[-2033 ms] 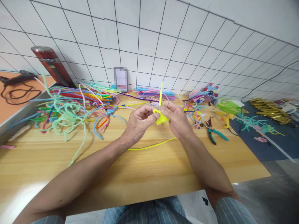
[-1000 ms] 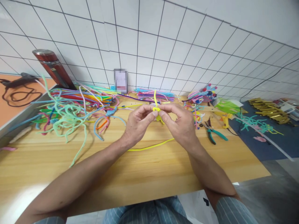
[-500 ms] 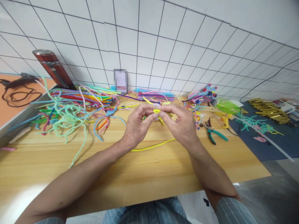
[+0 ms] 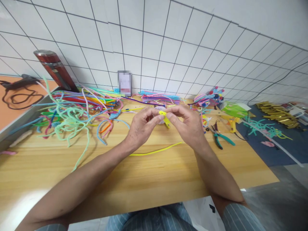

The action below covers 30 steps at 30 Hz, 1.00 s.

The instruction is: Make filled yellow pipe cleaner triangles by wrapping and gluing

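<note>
A long, fuzzy yellow stem point(image 4: 156, 151) lies on the light wooden bench point(image 4: 149, 183), nearest the camera. Beyond it, a small, coiled yellow fuzzy piece point(image 4: 163, 113) is held above the bench, pinched between thumb and fingers of both the left hand point(image 4: 142, 126) and the right hand point(image 4: 185, 125). Teal-handled pliers point(image 4: 222, 139) lie to the right of the coiled piece; a loose tangle of mint-green stems point(image 4: 71, 123) is spread to its left. Farther back, a dark-framed upright panel point(image 4: 124, 84) is seen.
</note>
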Each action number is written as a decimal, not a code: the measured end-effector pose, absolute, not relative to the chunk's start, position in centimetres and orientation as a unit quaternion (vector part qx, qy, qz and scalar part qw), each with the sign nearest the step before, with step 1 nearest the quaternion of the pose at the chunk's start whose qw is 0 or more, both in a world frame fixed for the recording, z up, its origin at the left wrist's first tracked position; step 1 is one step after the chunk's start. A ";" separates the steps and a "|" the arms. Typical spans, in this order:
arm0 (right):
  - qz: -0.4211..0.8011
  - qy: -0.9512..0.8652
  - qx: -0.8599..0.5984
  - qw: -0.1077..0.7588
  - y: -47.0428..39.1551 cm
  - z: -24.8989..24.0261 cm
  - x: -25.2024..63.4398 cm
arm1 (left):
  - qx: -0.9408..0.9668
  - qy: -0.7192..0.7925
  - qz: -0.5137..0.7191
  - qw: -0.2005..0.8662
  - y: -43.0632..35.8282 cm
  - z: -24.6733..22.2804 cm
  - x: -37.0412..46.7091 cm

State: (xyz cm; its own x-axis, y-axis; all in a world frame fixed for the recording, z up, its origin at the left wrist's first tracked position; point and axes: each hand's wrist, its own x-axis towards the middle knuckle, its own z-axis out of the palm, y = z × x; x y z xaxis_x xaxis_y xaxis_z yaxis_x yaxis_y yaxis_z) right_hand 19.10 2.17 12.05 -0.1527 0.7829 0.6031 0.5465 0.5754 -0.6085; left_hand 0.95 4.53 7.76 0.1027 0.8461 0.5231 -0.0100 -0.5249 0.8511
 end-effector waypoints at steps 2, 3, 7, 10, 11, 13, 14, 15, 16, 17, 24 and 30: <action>0.166 -0.730 -0.451 0.487 2.4 12.1 19.4 | 0.619 0.312 0.571 0.440 4.6 7.8 1.1; 0.181 -0.722 -0.452 0.492 2.5 12.2 19.6 | 0.605 0.305 0.564 0.472 4.6 7.8 1.1; 0.188 -0.729 -0.453 0.477 2.6 12.4 19.7 | 0.584 0.299 0.547 0.520 4.7 7.9 1.2; 0.167 -0.753 -0.456 0.444 2.5 12.7 19.6 | 0.599 0.318 0.541 0.497 4.7 7.9 1.1; 0.162 -0.760 -0.456 0.433 2.5 12.7 19.6 | 0.602 0.319 0.538 0.496 4.7 7.9 1.1; 0.155 -0.772 -0.458 0.412 2.5 12.8 19.7 | 0.606 0.313 0.526 0.507 4.7 8.0 1.1; 0.153 -0.776 -0.460 0.405 2.5 12.8 19.7 | 0.608 0.311 0.518 0.516 4.7 8.0 1.1; 0.153 -0.775 -0.464 0.400 2.5 12.8 19.7 | 0.609 0.313 0.509 0.523 4.6 8.1 1.1; 0.155 -0.773 -0.469 0.398 2.5 12.7 19.8 | 0.609 0.315 0.501 0.528 4.6 8.2 1.1; 0.157 -0.769 -0.475 0.398 2.5 12.7 19.8 | 0.609 0.316 0.493 0.534 4.5 8.3 1.1; 0.142 -0.765 -0.489 0.394 2.6 12.6 19.7 | 0.585 0.320 0.479 0.571 4.4 8.7 0.8; 0.118 -0.784 -0.486 0.367 2.7 12.5 19.6 | 0.574 0.330 0.490 0.567 4.6 8.8 0.9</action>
